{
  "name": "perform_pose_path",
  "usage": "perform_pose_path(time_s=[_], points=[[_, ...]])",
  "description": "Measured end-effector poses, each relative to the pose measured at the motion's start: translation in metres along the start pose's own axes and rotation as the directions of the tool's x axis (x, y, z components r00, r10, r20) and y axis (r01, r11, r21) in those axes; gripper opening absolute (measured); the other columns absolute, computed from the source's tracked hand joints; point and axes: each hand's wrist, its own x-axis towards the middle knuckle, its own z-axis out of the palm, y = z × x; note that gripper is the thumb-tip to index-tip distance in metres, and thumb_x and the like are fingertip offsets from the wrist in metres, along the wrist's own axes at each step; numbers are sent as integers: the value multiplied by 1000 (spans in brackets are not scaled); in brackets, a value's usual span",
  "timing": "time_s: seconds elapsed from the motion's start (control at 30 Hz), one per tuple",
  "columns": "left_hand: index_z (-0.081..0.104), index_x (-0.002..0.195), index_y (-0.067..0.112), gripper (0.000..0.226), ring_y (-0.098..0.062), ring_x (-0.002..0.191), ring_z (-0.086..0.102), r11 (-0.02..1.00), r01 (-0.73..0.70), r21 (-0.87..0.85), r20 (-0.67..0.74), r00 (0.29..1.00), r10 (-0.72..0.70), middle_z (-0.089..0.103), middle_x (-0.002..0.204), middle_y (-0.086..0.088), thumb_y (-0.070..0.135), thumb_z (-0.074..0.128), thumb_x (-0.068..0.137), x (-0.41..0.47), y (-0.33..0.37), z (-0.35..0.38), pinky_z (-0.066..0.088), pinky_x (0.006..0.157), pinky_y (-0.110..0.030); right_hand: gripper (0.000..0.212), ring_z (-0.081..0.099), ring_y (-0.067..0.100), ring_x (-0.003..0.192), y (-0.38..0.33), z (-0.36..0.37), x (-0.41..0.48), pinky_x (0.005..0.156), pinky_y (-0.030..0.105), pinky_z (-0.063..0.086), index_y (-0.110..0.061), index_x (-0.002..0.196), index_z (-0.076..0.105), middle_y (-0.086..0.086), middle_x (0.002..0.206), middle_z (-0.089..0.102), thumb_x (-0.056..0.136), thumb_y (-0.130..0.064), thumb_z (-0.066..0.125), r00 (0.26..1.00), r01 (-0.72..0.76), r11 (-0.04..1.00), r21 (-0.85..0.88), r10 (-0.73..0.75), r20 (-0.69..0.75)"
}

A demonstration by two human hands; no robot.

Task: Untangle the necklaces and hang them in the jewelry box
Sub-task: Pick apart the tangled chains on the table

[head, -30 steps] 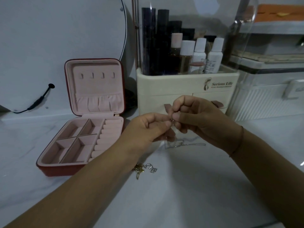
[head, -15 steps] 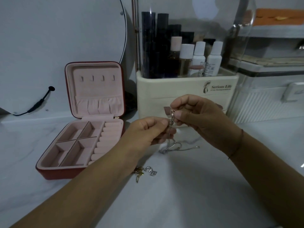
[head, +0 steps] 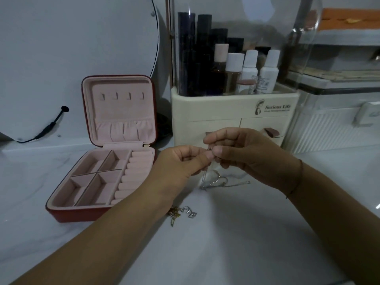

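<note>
A thin silver necklace [head: 218,181] hangs from my fingertips and trails onto the white table. My left hand [head: 181,161] and my right hand [head: 242,153] meet at the middle of the view and both pinch its top end between thumb and finger. A small heap of gold and silver necklaces [head: 182,213] lies on the table beside my left forearm. The red jewelry box [head: 67,212] stands open at the left, its pink lid upright with a row of hooks [head: 122,96] that carry nothing.
A cream cosmetic organizer [head: 226,112] with bottles stands right behind my hands. A round mirror [head: 72,48] with a black cable leans at the back left. A clear ribbed storage box [head: 337,124] sits at the right.
The two hands drew the necklace's end slightly apart half a second ago, then closed together again. The chain's loose part shifted a little on the table.
</note>
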Motion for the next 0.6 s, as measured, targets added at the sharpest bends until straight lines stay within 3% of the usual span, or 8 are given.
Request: perform_pose_path(time_s=[0.07,0.2,0.33,0.5,0.6], points=[[72,78,11,23,-4,61,57,1000,12,8,-13,1000,-12,66,62,4,31,69,67,0,0,0,49,65,-14,30,61,11,72,-1,-2,0,64,20,51,-5,104,66,9,83,69,74,-11,66,999,-44,999,-1,44,22],[73,81,12,17,-4,63,56,999,16,50,-10,1000,-15,66,64,4,26,64,84,-1,2,0,49,66,-14,25,59,15,73,-2,-3,-1,67,23,48,-4,102,67,16,88,68,78,-7,67,996,-81,991,-107,85,35],[72,80,12,12,-2,62,57,998,10,57,8,1000,-10,67,63,6,14,63,87,0,3,-1,47,64,-11,16,48,16,67,-1,-3,0,65,22,43,-11,93,71,6,71,62,86,0,61,996,-73,986,-152,63,-70],[73,83,3,13,-5,63,55,995,26,95,-31,999,-23,66,65,2,13,65,86,1,2,1,46,62,-13,15,59,12,67,-2,1,0,67,21,52,-8,94,69,4,68,63,86,-3,57,999,-44,997,-55,43,-34],[71,88,-4,17,-11,71,55,996,44,82,-27,999,-42,66,72,-5,11,62,87,0,3,0,47,71,-21,15,61,12,66,0,1,0,64,21,52,-5,95,68,6,69,64,88,0,55,998,-60,998,-10,60,-4]])
